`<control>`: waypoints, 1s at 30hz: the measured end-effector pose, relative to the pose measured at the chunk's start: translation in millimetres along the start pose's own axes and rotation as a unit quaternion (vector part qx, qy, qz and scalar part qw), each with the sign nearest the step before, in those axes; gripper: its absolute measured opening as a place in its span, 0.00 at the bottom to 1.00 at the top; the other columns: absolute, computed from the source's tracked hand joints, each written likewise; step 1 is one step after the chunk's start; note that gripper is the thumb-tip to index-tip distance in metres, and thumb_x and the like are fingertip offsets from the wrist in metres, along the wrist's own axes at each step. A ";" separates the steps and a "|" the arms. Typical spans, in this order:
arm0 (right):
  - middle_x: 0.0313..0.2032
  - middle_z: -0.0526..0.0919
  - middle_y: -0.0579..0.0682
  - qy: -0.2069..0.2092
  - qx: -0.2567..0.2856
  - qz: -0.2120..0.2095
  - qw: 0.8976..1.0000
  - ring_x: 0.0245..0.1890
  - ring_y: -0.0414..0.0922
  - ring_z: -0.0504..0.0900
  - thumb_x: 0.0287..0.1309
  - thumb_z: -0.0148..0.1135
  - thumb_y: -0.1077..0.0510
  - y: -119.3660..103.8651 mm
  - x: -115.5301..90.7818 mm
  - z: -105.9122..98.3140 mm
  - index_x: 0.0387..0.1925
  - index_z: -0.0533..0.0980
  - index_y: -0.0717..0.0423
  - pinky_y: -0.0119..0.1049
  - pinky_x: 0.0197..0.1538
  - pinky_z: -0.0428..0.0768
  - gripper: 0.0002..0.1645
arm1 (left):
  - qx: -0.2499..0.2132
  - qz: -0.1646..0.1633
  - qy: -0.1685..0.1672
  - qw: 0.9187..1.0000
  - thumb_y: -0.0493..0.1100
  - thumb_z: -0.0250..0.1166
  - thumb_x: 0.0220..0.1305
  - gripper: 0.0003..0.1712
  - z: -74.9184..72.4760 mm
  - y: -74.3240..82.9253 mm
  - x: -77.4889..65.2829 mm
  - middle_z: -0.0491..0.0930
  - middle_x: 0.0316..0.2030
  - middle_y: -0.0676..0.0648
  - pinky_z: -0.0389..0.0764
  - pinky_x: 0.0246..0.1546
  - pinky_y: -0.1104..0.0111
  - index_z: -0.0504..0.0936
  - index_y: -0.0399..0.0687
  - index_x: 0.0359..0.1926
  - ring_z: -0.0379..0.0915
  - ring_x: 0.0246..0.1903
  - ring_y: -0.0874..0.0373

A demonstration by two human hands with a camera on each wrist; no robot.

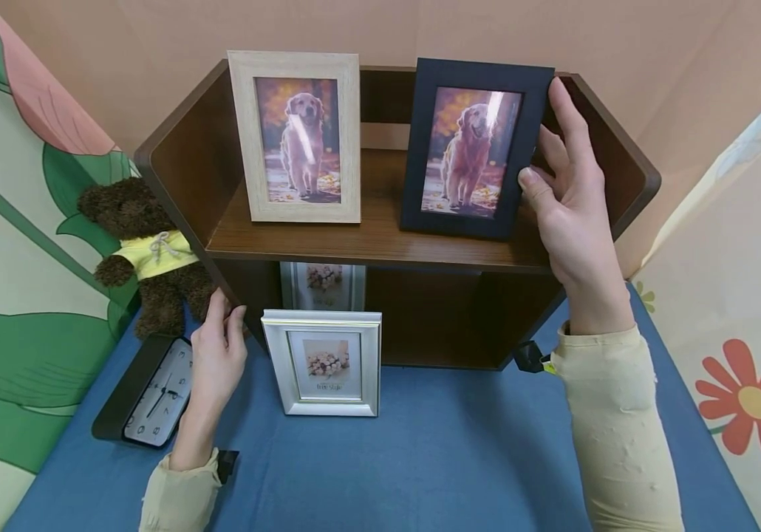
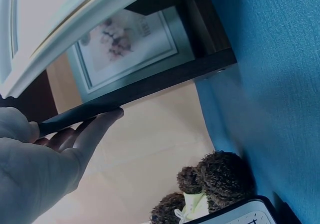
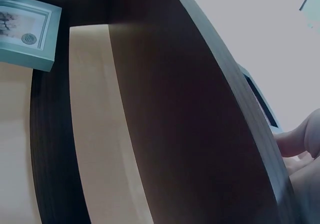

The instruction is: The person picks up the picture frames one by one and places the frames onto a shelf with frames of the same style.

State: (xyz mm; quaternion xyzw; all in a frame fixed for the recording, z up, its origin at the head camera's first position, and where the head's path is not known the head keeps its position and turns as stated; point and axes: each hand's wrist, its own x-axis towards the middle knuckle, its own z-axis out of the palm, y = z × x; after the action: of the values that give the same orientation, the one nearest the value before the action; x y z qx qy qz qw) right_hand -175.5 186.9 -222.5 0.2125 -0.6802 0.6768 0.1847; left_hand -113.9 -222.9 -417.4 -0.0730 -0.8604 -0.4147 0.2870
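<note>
A two-tier dark brown wooden shelf (image 1: 380, 177) stands on the blue cloth. My right hand (image 1: 576, 199) holds the black picture frame (image 1: 467, 155) by its right edge, thumb in front and fingers at the side. This frame, with a dog photo, leans slightly on the upper tier. My left hand (image 1: 214, 362) grips the front edge of the shelf's left side panel (image 2: 140, 86), thumb on one side and fingers on the other. On the upper tier's left stands a pale wood-grain picture frame (image 1: 297, 140) with a similar photo.
A silver picture frame (image 1: 321, 362) stands before the lower tier; another silver frame (image 1: 323, 288) is inside it, partly hidden. Left of the shelf are a brown teddy bear (image 1: 161, 255) in yellow and a black-cased clock (image 1: 148, 391). A wall (image 1: 407, 29) rises behind.
</note>
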 end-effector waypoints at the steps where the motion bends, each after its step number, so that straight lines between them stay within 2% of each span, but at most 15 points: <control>1: 0.81 0.60 0.40 -0.002 -0.001 0.002 1.000 0.80 0.45 0.62 0.74 0.46 0.77 0.6 0.5 -0.2 0.86 0.54 0.47 0.45 0.74 0.71 0.46 | 0.000 0.000 0.000 1.000 0.31 0.54 0.84 0.20 0.1 0.0 -0.1 0.85 0.51 0.29 0.70 0.36 0.86 0.71 0.33 0.71 0.85 0.32 0.37; 7: 0.82 0.56 0.39 -0.014 0.007 0.004 1.000 0.81 0.43 0.57 0.76 0.44 0.77 3.6 0.6 -1.3 0.87 0.52 0.48 0.48 0.77 0.65 0.45 | -0.001 0.001 0.003 1.000 0.31 0.54 0.84 0.20 0.3 1.2 0.0 0.85 0.49 0.30 0.70 0.36 0.86 0.72 0.33 0.71 0.84 0.31 0.37; 13: 0.82 0.57 0.43 -0.024 0.022 0.011 0.999 0.80 0.45 0.59 0.77 0.42 0.75 3.5 -2.1 -2.0 0.87 0.51 0.46 0.50 0.75 0.69 0.44 | -0.002 0.000 0.003 1.000 0.32 0.54 0.84 0.19 0.4 2.2 -0.2 0.85 0.49 0.30 0.70 0.36 0.86 0.72 0.33 0.70 0.84 0.31 0.38; 17: 0.81 0.60 0.46 -0.018 0.013 0.027 0.999 0.79 0.48 0.62 0.78 0.47 0.70 2.9 -4.3 -2.1 0.86 0.53 0.43 0.56 0.72 0.71 0.42 | 0.002 0.002 0.005 1.000 0.31 0.54 0.83 0.20 0.1 2.5 -0.8 0.86 0.49 0.30 0.70 0.35 0.85 0.72 0.34 0.71 0.83 0.30 0.39; 21: 0.82 0.58 0.46 -0.002 -0.007 0.034 0.999 0.79 0.51 0.61 0.79 0.55 0.65 1.0 -8.0 -1.6 0.85 0.53 0.43 0.62 0.75 0.64 0.42 | 0.003 0.002 0.004 1.000 0.31 0.54 0.83 0.21 -0.1 2.4 -0.6 0.86 0.50 0.30 0.70 0.35 0.85 0.71 0.35 0.72 0.83 0.30 0.40; 24: 0.83 0.56 0.46 0.002 -0.032 0.020 0.999 0.81 0.50 0.59 0.78 0.56 0.64 -2.0 -14.2 -2.1 0.85 0.52 0.45 0.57 0.78 0.61 0.42 | 0.005 0.000 0.003 1.000 0.31 0.54 0.84 0.21 -0.3 1.8 -0.7 0.85 0.50 0.30 0.70 0.36 0.86 0.71 0.34 0.72 0.83 0.30 0.39; 27: 0.83 0.54 0.47 -0.006 -0.053 0.002 0.999 0.81 0.50 0.60 0.77 0.56 0.65 -5.4 -24.2 -5.1 0.85 0.52 0.48 0.47 0.78 0.64 0.42 | 0.003 -0.003 0.001 1.000 0.31 0.53 0.84 0.20 0.5 1.8 -1.1 0.85 0.52 0.29 0.70 0.36 0.87 0.71 0.34 0.71 0.84 0.32 0.38; 30: 0.83 0.55 0.49 -0.022 -0.047 -0.014 0.999 0.81 0.53 0.60 0.77 0.56 0.66 -8.5 -35.4 -8.8 0.84 0.52 0.51 0.43 0.76 0.65 0.42 | -0.001 -0.005 0.003 1.000 0.31 0.53 0.84 0.20 0.7 1.8 -1.3 0.84 0.53 0.29 0.70 0.37 0.88 0.71 0.34 0.71 0.85 0.33 0.37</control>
State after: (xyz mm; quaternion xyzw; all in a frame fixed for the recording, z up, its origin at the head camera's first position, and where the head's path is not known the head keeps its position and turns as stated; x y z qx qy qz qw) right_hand -141.5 197.1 -234.3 0.2282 -0.7125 0.6361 0.1888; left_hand -112.4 -221.1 -417.2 -0.0680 -0.8595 -0.4171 0.2877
